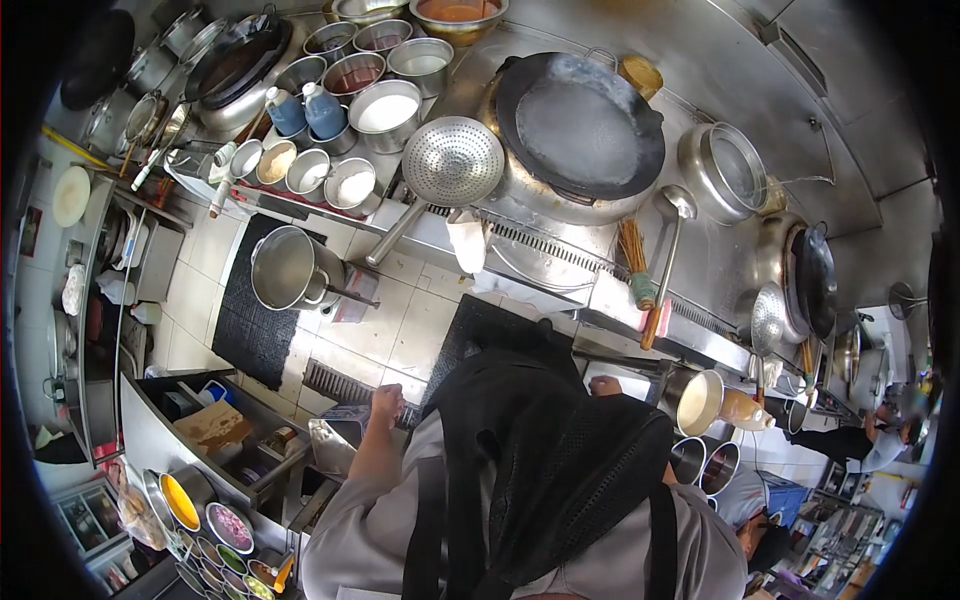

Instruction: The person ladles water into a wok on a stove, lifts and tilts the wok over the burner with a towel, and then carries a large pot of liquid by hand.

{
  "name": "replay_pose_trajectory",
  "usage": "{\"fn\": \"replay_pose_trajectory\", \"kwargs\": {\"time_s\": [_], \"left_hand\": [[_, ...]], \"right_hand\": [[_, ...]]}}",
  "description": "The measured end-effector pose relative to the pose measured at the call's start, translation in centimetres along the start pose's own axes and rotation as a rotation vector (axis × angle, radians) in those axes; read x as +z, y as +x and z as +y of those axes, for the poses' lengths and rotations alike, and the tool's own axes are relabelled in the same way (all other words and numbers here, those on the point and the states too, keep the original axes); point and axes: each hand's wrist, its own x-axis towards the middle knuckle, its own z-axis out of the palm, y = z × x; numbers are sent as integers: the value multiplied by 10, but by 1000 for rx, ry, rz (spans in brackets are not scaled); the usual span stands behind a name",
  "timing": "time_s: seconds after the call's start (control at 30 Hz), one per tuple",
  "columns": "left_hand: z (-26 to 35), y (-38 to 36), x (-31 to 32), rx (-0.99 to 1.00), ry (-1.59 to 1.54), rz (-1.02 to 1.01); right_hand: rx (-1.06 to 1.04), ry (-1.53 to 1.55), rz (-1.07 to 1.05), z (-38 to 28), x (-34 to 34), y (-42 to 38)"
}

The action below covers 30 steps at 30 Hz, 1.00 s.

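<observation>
The left grip is released, fingers loosely curled, nothing seen in it. The right grip is partly hidden; its state cannot be told. Beyond both, on the desk, stands the wok, liquid already in it. The strainer at left and ladle at right appear unused.
</observation>
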Motion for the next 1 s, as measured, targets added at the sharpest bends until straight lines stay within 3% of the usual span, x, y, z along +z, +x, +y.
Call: {"fn": "replay_pose_trajectory", "kwargs": {"time_s": [0.03, 0.1, 0.33, 0.57, 0.9, 1.0], "left_hand": [[0, 2, -2, 4, -5, -9], [3, 5, -5, 10, -13, -28], [26, 7, 6, 76, 68, 140], [24, 10, 2, 22, 65, 74], [36, 10, 27, 15, 185, 99], [48, 24, 27, -10, 228, -13]], "right_hand": [[111, 145, 22, -8, -6, 10], [530, 568, 67, -67, -31, 17], [509, 672, 146, -104, -50, 24], [535, 638, 50, -51, -14, 10], [614, 674, 126, -56, -14, 0], [589, 683, 161, -63, -18, -1]]}}
